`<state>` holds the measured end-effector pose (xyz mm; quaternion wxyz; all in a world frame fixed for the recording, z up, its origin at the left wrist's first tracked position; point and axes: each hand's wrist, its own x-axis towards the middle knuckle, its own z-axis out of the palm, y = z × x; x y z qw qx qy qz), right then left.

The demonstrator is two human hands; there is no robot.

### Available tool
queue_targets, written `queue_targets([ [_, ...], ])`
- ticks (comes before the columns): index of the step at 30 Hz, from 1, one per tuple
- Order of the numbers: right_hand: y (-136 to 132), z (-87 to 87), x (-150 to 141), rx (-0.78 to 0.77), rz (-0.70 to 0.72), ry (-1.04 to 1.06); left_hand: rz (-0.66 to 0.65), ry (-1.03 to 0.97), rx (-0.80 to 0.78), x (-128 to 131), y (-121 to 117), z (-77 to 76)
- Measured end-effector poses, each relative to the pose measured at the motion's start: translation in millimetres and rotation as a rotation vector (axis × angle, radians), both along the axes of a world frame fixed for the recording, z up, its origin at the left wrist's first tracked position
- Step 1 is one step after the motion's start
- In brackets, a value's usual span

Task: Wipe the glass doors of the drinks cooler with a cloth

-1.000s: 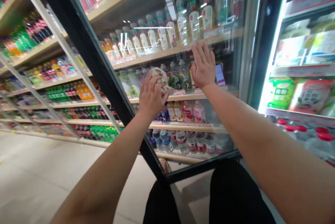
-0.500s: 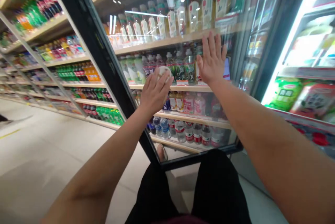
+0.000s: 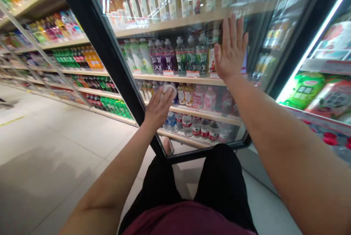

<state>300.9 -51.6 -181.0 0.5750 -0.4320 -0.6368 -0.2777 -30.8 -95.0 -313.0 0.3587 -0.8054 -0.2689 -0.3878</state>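
A glass door (image 3: 95,37) with a black frame stands open in front of me, tilted across the view. My left hand (image 3: 157,109) presses a small white cloth (image 3: 171,90) against the lower left part of the glass, its fingers laid over it. The cloth is partly hidden under the fingers. Higher up and to the right, my right hand (image 3: 231,53) rests flat on the pane with the fingers stretched out and nothing held. The door's bottom edge is close to my knees.
Shelves of drink bottles (image 3: 190,57) show through the glass. More bottle shelves (image 3: 79,57) run along the left above a pale tiled floor (image 3: 68,136). To the right is a lit cooler with green packs (image 3: 307,88) and red-capped bottles (image 3: 330,139).
My left hand has moved down the glass with the cloth, from in front of the purple bottles to the shelf below. My right hand stays flat on the pane. The view has shifted slightly.
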Motion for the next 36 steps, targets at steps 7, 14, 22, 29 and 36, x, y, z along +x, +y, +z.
queue_targets([
  [7, -5, -18.2, -5, -0.019, -0.154, 0.052, 0.065, -0.148, 0.097, 14, 6, 12.8],
  [14, -4, -16.7, -5, -0.029, -0.187, 0.009, 0.157, -0.285, 0.091, 9, 17, 70.0],
  [22, -4, -18.4, -3, -0.017, -0.172, -0.01, -0.029, 0.064, -0.066, 38, 15, 48.7],
  [29, -22, -14.8, -11, -0.12, -0.278, -0.034, 0.04, -0.296, -0.014, 49, 21, 72.2],
  [36, -7, -20.0, -3, 0.0, -0.207, -0.017, -0.028, 0.086, -0.118, 67, 8, 39.4],
])
